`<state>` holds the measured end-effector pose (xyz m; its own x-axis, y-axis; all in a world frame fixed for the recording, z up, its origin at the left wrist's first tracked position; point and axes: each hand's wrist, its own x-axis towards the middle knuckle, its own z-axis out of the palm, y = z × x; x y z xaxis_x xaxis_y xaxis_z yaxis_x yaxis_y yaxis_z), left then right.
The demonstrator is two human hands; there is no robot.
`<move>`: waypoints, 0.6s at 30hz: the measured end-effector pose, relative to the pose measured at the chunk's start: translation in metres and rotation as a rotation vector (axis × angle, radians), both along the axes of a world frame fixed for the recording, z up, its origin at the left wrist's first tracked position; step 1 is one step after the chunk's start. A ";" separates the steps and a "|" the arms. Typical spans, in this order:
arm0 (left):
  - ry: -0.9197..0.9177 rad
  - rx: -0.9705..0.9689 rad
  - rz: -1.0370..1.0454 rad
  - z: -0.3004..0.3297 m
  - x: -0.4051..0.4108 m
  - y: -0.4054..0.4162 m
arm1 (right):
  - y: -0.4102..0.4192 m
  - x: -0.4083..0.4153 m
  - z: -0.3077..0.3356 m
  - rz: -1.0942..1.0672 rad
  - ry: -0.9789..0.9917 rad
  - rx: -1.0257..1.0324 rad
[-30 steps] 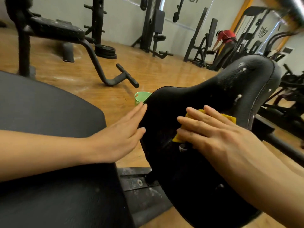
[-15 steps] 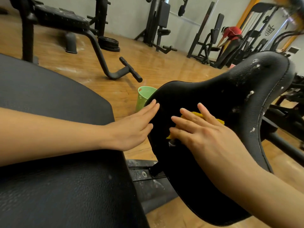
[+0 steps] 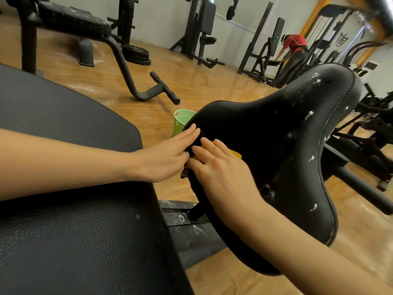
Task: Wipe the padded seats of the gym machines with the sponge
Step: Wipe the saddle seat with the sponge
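A black padded saddle-shaped seat (image 3: 276,145) with white flecks fills the middle right. My right hand (image 3: 221,167) presses a yellow sponge (image 3: 237,154) flat against the seat's left part with straight fingers; only a strip of the sponge shows beyond my knuckles. My left hand (image 3: 168,155) lies flat with straight fingers against the seat's left edge, touching the right hand's fingertips. A larger dark padded cushion (image 3: 74,231) lies under my left forearm.
A green plastic basket (image 3: 180,122) stands on the wooden floor behind the seat's left tip. A black metal frame bar (image 3: 185,218) runs between the two pads. Black gym machines (image 3: 200,28) ring the room, and a person in red (image 3: 294,44) bends at the back right.
My right hand slid the sponge leftward across the seat toward its left edge. My left hand stayed flat against that edge, and the two hands now meet.
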<state>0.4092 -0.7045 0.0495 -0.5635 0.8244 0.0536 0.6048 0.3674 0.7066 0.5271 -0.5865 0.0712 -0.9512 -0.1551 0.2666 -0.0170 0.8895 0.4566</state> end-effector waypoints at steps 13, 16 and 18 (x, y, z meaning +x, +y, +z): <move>-0.109 0.058 0.021 0.003 0.000 0.001 | -0.011 0.027 -0.037 0.068 -0.026 0.055; -0.088 0.057 0.020 0.002 0.000 0.000 | -0.003 0.037 -0.027 0.130 -0.064 0.038; -0.086 0.057 0.016 0.002 -0.001 0.001 | 0.013 0.040 -0.003 0.113 0.011 0.004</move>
<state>0.4086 -0.7038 0.0515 -0.5808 0.8125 0.0511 0.5358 0.3342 0.7754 0.5671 -0.5732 0.0677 -0.9247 -0.2623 0.2760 -0.1120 0.8801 0.4613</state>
